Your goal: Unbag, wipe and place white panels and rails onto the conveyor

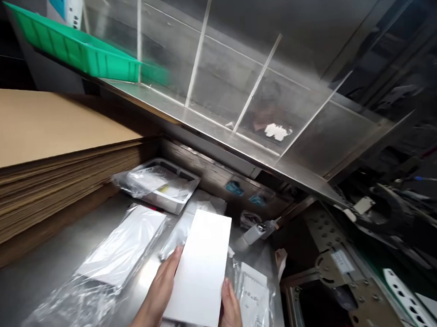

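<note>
A plain white box (201, 268) is held between my two hands, tilted above the metal table. My left hand (161, 290) presses along its left side, fingers stretched up the edge. On the lower right edge my right hand (229, 311) grips it, thumb along the side. Left of the box lies a white sheet or flat packet in clear plastic (125, 245). Just right of my right hand is a printed sheet in a clear bag (254, 299). More clear bagging (70, 315) spreads at the lower left.
A stack of cardboard (46, 129) fills the left. Behind the box stands a white tray (176, 205) with bagged items. A white bottle (255, 234) is on the table's right. Above runs a divided metal shelf (216, 126) with a green bin (86, 53). Machinery (343, 264) stands at right.
</note>
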Action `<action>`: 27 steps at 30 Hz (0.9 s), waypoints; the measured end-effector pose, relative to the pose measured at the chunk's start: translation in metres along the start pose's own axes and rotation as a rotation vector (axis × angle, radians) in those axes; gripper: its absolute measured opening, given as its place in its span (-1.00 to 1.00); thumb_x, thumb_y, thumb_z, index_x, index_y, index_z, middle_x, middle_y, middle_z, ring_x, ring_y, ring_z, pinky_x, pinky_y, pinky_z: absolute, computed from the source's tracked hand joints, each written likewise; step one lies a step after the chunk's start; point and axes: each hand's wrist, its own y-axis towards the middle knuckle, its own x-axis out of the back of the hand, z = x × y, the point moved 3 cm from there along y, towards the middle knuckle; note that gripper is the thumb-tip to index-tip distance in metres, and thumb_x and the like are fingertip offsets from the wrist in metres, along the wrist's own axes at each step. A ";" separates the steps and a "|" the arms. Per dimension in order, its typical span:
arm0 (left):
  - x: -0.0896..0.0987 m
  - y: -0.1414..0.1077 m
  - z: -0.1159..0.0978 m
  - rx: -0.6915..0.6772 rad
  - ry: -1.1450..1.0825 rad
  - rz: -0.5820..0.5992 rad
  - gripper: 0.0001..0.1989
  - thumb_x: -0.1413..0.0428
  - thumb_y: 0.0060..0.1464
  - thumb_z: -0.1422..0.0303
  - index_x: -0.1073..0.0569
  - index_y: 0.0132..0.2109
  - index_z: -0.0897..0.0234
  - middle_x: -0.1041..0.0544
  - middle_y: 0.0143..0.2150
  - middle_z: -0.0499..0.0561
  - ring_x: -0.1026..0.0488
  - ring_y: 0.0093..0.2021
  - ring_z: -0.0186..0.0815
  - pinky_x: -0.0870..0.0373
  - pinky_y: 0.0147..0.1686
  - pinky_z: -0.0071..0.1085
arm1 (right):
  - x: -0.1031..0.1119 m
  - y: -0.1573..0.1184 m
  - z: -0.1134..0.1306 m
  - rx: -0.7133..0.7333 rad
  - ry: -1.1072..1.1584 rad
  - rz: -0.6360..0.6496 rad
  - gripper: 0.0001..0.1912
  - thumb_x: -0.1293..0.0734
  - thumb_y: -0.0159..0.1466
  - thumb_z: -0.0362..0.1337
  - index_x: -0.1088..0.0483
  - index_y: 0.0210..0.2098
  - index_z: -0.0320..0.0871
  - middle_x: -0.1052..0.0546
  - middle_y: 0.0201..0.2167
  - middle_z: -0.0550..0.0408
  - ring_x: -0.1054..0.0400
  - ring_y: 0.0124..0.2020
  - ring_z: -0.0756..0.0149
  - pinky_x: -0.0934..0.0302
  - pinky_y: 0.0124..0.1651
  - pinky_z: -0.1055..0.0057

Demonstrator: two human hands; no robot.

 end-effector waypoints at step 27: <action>0.016 0.016 0.035 -0.052 -0.032 0.118 -0.44 0.15 0.13 -0.02 -0.40 0.04 0.29 -0.55 -0.11 0.12 -0.46 -0.12 -0.10 -0.37 -0.22 -0.30 | -0.032 -0.027 0.009 -0.141 0.272 0.170 -0.70 -0.42 0.06 -0.12 -0.34 -0.32 -0.16 -0.45 -0.53 0.15 -0.07 -0.63 0.58 0.14 -0.59 0.61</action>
